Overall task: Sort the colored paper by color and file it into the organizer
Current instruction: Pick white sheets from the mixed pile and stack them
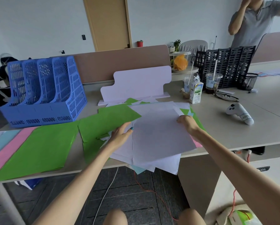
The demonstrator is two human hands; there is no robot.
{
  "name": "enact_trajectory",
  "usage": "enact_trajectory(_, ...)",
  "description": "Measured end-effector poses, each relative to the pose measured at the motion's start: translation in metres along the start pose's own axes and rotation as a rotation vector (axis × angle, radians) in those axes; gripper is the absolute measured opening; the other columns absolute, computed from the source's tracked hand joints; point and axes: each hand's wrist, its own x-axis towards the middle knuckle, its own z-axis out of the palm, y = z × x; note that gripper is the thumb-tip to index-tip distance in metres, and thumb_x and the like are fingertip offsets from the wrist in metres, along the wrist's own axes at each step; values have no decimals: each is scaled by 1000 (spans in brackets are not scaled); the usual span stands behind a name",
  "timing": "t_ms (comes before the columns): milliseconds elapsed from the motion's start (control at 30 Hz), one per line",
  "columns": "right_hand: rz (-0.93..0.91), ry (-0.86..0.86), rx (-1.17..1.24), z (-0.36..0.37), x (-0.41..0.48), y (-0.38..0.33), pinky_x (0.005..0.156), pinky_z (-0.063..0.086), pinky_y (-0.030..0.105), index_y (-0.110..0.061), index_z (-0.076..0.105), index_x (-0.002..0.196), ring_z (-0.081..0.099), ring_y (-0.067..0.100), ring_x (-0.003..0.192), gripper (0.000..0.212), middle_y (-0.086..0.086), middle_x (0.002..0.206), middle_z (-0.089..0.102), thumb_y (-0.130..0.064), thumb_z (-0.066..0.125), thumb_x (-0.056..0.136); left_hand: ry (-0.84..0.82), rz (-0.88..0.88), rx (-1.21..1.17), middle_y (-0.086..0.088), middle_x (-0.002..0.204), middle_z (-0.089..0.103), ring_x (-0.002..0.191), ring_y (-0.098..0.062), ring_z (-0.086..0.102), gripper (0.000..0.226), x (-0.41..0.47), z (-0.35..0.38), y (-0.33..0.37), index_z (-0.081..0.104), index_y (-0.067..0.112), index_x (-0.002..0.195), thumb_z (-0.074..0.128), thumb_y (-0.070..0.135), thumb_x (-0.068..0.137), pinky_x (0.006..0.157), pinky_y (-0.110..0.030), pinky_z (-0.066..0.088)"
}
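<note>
The blue organizer (43, 91) is stood near the back left corner of the desk (225, 132), and pale sheets (160, 135) are piled at the middle of the front edge, overhanging it, with green sheets (43, 150) laid to their left. The left hand (121, 134) is laid flat, fingers straight, where green paper meets the pile. The right hand (187, 123) is set on the top pale sheet's far right corner with fingers curled, and whether the sheet is pinched cannot be told.

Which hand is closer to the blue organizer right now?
Left. The left hand lies at the edge of the green sheets, on the side toward the blue organizer; the right hand sits farther right, on the white sheets.
</note>
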Motion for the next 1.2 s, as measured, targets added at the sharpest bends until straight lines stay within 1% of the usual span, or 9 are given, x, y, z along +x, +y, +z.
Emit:
enact_trajectory(100, 11, -74, -263, -7, -2, -7, 65, 33, 29, -18, 54, 59, 44, 24, 77, 19, 5, 75, 53, -34, 43, 55, -15, 80, 34, 4, 151, 34, 141, -19, 26, 43, 0, 5, 4, 41, 31, 141, 47, 35, 98, 115, -39, 22)
enact_trajectory(200, -29, -150, -534, -6, -5, -12, 82, 33, 34, -17, 55, 65, 45, 27, 85, 29, 7, 80, 55, -36, 38, 53, -45, 97, -68, 4, 151, 34, 140, -15, 28, 45, 3, 11, 1, 41, 26, 142, 50, 30, 98, 106, -28, 26)
enact_trajectory(400, -154, -224, -842, 13, 5, -7, 77, 26, 32, -14, 47, 55, 46, 28, 91, 31, 5, 65, 47, -38, 47, 76, 173, 183, -96, 5, 143, 43, 136, -11, 32, 40, 0, 13, -6, 52, 22, 133, 57, 17, 93, 107, -25, 25)
enact_trajectory(500, -290, -238, -933, 26, 10, -10, 78, 29, 32, -15, 60, 68, 46, 26, 99, 23, 7, 81, 53, -30, 53, 83, 220, 229, -18, 5, 140, 45, 132, -10, 36, 38, -2, 8, -9, 57, 22, 128, 59, 14, 91, 109, -28, 28)
enact_trajectory(700, -467, -176, -873, 57, 14, -15, 88, 38, 33, -12, 64, 102, 48, 29, 112, 22, 11, 111, 55, -27, 56, 89, 223, 257, 234, 5, 142, 46, 134, -12, 37, 40, -18, 10, -13, 57, 25, 128, 55, 30, 89, 111, -34, 26)
enact_trajectory(800, -303, -180, -843, 66, 15, -17, 89, 39, 36, -7, 54, 117, 47, 32, 117, 43, 14, 122, 49, -40, 57, 90, 141, 196, 453, 7, 152, 30, 141, -11, 23, 47, -29, 18, -16, 42, 32, 140, 43, 42, 95, 113, -36, 17)
enact_trajectory(867, -185, -181, -838, 67, 18, -20, 87, 40, 35, -4, 52, 114, 49, 34, 113, 49, 17, 121, 50, -47, 56, 89, 122, 165, 538, 9, 156, 18, 143, -9, 14, 47, -32, 23, -16, 30, 36, 145, 36, 42, 99, 114, -35, 11)
enact_trajectory(967, -91, -222, -800, 64, 22, -28, 71, 36, 28, -10, 51, 81, 49, 28, 88, 42, 12, 97, 53, -50, 55, 87, 129, 149, 563, 9, 157, 15, 144, -8, 10, 47, -33, 27, -17, 24, 39, 145, 33, 42, 99, 114, -35, 7)
enact_trajectory(1200, 70, -489, -608, 74, 32, -35, 71, 39, 30, -10, 51, 99, 51, 25, 89, 51, 7, 100, 52, -39, 78, 67, 181, 194, 525, 9, 155, 25, 142, -9, 20, 56, -30, 29, -25, 33, 34, 143, 24, 54, 92, 113, -32, 14)
